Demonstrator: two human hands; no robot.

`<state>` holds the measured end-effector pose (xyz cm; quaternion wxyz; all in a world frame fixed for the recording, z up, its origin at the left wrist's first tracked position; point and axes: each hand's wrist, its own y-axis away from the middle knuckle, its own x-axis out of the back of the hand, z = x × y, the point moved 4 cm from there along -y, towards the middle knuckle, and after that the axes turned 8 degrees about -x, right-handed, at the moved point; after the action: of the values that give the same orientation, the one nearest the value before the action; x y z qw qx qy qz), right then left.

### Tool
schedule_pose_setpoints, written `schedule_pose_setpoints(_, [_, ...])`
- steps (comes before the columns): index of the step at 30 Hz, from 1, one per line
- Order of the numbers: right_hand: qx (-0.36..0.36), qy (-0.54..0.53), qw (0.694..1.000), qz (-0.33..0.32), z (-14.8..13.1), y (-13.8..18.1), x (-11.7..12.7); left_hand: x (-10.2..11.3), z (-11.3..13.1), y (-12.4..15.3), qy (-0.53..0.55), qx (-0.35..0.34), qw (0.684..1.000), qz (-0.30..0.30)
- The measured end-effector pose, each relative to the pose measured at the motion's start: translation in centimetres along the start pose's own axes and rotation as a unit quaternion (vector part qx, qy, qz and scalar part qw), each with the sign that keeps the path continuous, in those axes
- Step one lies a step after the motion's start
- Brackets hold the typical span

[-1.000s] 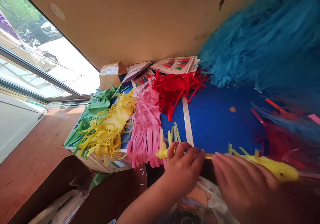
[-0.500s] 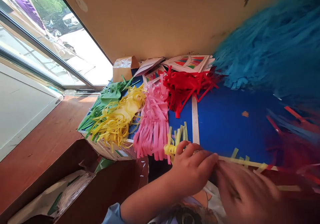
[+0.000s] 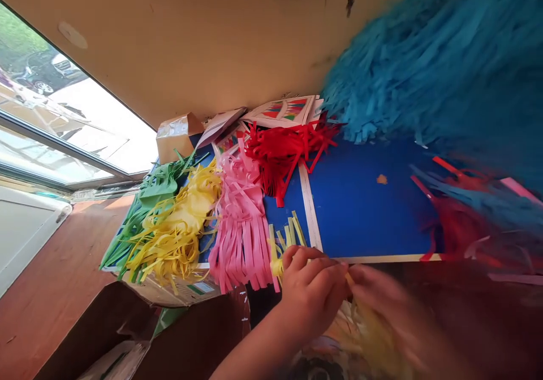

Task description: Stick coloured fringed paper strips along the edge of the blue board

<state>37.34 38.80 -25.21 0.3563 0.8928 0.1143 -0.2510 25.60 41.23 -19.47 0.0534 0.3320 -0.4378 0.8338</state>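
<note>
My left hand (image 3: 311, 281) is closed around a rolled piece of yellow fringed tissue paper (image 3: 276, 267). Its cut strips stick out past my knuckles onto the blue tabletop (image 3: 360, 210). Against the left fingertips, my right hand (image 3: 382, 298) pinches the other part of the same paper; motion blurs it. Pale yellow strips hang blurred below the right hand. Just left of my left hand lies a pink fringed paper bundle (image 3: 241, 221). Beyond it are a yellow fringed bundle (image 3: 182, 216), a green one (image 3: 156, 190) and a red one (image 3: 280, 154).
A large blue fringe pile (image 3: 424, 74) fills the back right, with red strips (image 3: 462, 221) below it. Printed cards (image 3: 284, 111) and a brown paper box (image 3: 178, 134) stand by the wall. An open cardboard box (image 3: 97, 323) sits on the floor, near a window (image 3: 76, 120).
The view has swung right, so things on the table sit further left. My right hand has turned beside the left, and yellow strips now hang under it.
</note>
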Motion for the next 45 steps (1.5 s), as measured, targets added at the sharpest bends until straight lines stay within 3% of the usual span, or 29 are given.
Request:
schedule_pose_setpoints(4, [0.015, 0.124, 0.992, 0.0, 0.1, -0.6, 0.7, 0.4, -0.3, 0.3, -0.006, -0.025, 0.999, -0.018])
schedule_pose_setpoints(6, [0.057, 0.22, 0.973, 0.046, 0.0, -0.7, 1.2, 0.6, -0.4, 0.5, -0.024, -0.036, 0.999, -0.023])
schedule_pose_setpoints(7, [0.112, 0.283, 0.948, 0.089, -0.4, -0.6, 1.3, 0.7, -0.5, 0.7, -0.04, -0.04, 0.998, -0.021])
schedule_pose_setpoints(8, [0.192, 0.351, 0.905, 0.14, -1.0, -0.2, 1.3, 0.8, -0.5, 0.8, -0.057, -0.043, 0.997, -0.018])
schedule_pose_setpoints(9, [0.286, 0.42, 0.84, 0.193, -1.6, 0.4, 0.9, 0.8, -0.5, 0.8, -0.076, -0.045, 0.996, -0.015])
schedule_pose_setpoints(11, [0.45, 0.533, 0.664, 0.271, -2.6, 2.0, -0.4, 0.9, -0.5, 0.9, -0.109, -0.046, 0.993, -0.012])
schedule_pose_setpoints(12, [0.5, 0.574, 0.581, 0.289, -2.8, 2.6, -1.2, 0.9, -0.5, 1.0, -0.119, -0.046, 0.992, -0.015])
schedule_pose_setpoints(13, [0.529, 0.605, 0.516, 0.295, -3.0, 3.1, -1.9, 0.9, -0.5, 1.0, -0.126, -0.047, 0.991, -0.019])
schedule_pose_setpoints(14, [0.541, 0.63, 0.473, 0.296, -3.2, 3.4, -2.4, 0.8, -0.4, 1.0, -0.131, -0.051, 0.99, -0.026])
schedule_pose_setpoints(16, [0.547, 0.659, 0.429, 0.288, -3.5, 3.6, -3.0, 0.6, -0.3, 0.9, -0.136, -0.068, 0.987, -0.049])
schedule_pose_setpoints(20, [0.544, 0.686, 0.401, 0.269, -3.6, 3.7, -2.9, -0.2, 0.0, 1.0, -0.147, -0.092, 0.98, -0.101])
schedule_pose_setpoints(23, [0.522, 0.699, 0.419, 0.252, -3.2, 3.5, -2.4, -0.5, 0.0, 1.1, -0.145, -0.071, 0.982, -0.093])
schedule_pose_setpoints(25, [0.513, 0.673, 0.471, 0.249, -2.8, 3.6, -2.2, -0.6, 0.0, 1.2, -0.126, -0.046, 0.989, -0.063])
schedule_pose_setpoints(26, [0.506, 0.644, 0.517, 0.25, -2.7, 3.7, -2.1, -0.6, 0.0, 1.2, -0.11, -0.032, 0.992, -0.045])
schedule_pose_setpoints(28, [0.454, 0.559, 0.645, 0.257, -2.4, 3.7, -1.7, -0.6, 0.1, 1.1, -0.063, -0.005, 0.998, -0.016])
schedule_pose_setpoints(31, [0.272, 0.395, 0.84, 0.254, -1.2, 3.2, -1.0, -0.6, 0.3, 1.1, 0.025, 0.033, 0.999, 0.015])
schedule_pose_setpoints(33, [0.173, 0.286, 0.912, 0.238, -0.5, 3.0, -1.0, -0.6, 0.4, 1.1, 0.066, 0.048, 0.996, 0.034])
schedule_pose_setpoints(35, [0.114, 0.204, 0.95, 0.207, -0.2, 2.8, -1.3, -0.5, 0.5, 1.1, 0.086, 0.05, 0.994, 0.047])
schedule_pose_setpoints(38, [0.059, 0.138, 0.975, 0.164, -0.2, 2.5, -1.8, -0.1, 0.3, 1.2, 0.107, 0.052, 0.992, 0.043])
schedule_pose_setpoints(41, [0.042, 0.127, 0.977, 0.165, -0.3, 2.3, -2.1, 0.3, -0.2, 1.4, 0.159, 0.089, 0.983, 0.03])
schedule_pose_setpoints(45, [0.094, 0.175, 0.956, 0.217, -0.4, 2.2, -2.1, 0.2, -0.4, 2.2, 0.236, 0.157, 0.959, 0.008])
